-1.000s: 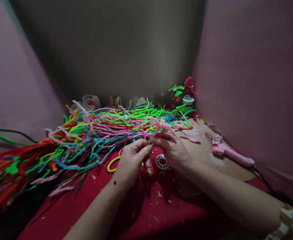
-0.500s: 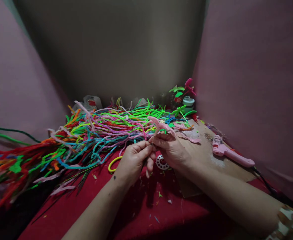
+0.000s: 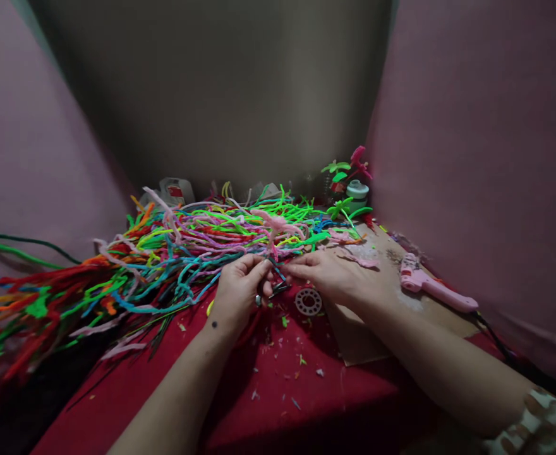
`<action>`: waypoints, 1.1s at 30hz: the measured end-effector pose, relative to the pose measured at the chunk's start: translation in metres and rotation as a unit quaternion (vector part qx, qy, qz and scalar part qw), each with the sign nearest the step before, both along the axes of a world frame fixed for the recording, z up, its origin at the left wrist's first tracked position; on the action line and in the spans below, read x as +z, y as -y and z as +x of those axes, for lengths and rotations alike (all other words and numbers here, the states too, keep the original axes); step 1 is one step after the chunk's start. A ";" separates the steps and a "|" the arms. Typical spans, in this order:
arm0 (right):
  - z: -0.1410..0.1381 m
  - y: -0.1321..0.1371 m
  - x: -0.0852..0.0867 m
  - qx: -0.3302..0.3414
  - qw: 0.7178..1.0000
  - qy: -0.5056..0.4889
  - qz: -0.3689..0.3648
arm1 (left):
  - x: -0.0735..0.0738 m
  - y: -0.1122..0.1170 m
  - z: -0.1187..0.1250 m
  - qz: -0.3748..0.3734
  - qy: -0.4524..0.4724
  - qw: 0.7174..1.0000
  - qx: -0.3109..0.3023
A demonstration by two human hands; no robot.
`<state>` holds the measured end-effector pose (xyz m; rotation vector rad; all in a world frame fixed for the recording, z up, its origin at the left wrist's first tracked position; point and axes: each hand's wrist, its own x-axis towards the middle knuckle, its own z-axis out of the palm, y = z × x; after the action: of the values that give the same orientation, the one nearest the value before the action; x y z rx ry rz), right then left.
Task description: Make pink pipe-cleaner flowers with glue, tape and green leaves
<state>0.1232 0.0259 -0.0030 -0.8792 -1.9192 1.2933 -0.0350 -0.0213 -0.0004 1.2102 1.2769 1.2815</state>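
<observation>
My left hand (image 3: 237,289) is closed over a small dark metal tool (image 3: 277,287) that looks like a cutter or pliers. Its jaws point toward my right hand. The fingertips of my right hand (image 3: 329,277) pinch the lower stem of a pink pipe-cleaner piece (image 3: 273,229). That piece stands up between both hands and bends over at the top. Where the stem meets the tool is partly hidden by my fingers. Both hands hover just above the red cloth (image 3: 278,392), in front of the big pile of coloured pipe cleaners (image 3: 164,253).
A pink glue gun (image 3: 432,287) lies on a brown cardboard sheet (image 3: 392,316) at the right. A small round spool (image 3: 308,301) sits under my right hand. Green and pink pipe-cleaner flowers and a small jar (image 3: 356,189) stand at the back right. Pink walls close both sides.
Both hands moved slightly left and lower. The pink piece, earlier tilted over my right hand, now stands between the hands. The dark tool has come into view at my left hand.
</observation>
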 end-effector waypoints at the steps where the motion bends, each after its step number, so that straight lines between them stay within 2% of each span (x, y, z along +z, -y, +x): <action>1: 0.005 0.002 0.003 0.016 0.995 0.082 0.062 | -0.001 -0.001 -0.001 -0.006 -0.012 1.000 0.011; 3: 0.013 0.011 0.009 0.037 0.957 0.209 0.199 | -0.002 -0.003 -0.003 -0.021 -0.044 0.999 0.019; 5: 0.019 0.022 0.011 0.031 0.907 0.295 0.298 | -0.004 -0.004 -0.003 -0.027 -0.080 0.996 0.024; 7: 0.023 0.033 0.011 0.023 0.866 0.362 0.345 | -0.005 -0.005 -0.003 -0.017 -0.103 0.994 0.032; 9: 0.026 0.040 0.011 0.025 0.848 0.391 0.358 | -0.006 -0.007 -0.003 0.005 -0.109 0.993 0.037; 11: 0.028 0.045 0.014 0.019 0.858 0.383 0.342 | -0.004 -0.008 -0.006 0.024 -0.102 0.994 0.032; 13: 0.027 0.052 0.020 0.025 0.889 0.347 0.297 | 0.003 -0.006 -0.014 0.030 -0.087 0.996 0.017; 15: 0.017 0.065 0.023 0.082 0.923 0.291 0.238 | 0.017 -0.001 -0.027 0.036 -0.082 0.996 0.004; 17: -0.005 0.084 0.019 0.175 0.936 0.233 0.199 | 0.037 0.008 -0.045 0.058 -0.101 0.993 0.024; 20: -0.056 0.119 -0.006 0.304 0.912 0.192 0.197 | 0.068 0.028 -0.070 0.067 -0.145 0.986 0.050; 23: -0.102 0.143 -0.033 0.373 0.872 0.200 0.246 | 0.083 0.044 -0.085 0.048 -0.168 0.983 0.050; 25: -0.113 0.148 -0.038 0.411 0.842 0.200 0.284 | 0.079 0.047 -0.088 0.040 -0.190 0.980 0.030; 27: -0.106 0.145 -0.029 0.454 0.813 0.189 0.312 | 0.066 0.044 -0.084 0.035 -0.223 0.974 -0.003; 30: -0.078 0.134 0.003 0.490 0.778 0.217 0.328 | 0.034 0.031 -0.067 0.034 -0.325 0.943 -0.064; 33: -0.053 0.126 0.036 0.504 0.773 0.217 0.319 | 0.000 0.015 -0.043 0.063 -0.364 0.926 -0.072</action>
<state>0.0707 -0.1002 0.0326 0.3456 -3.1242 0.7779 -0.0784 -0.0360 -0.0001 1.9436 1.5871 0.8253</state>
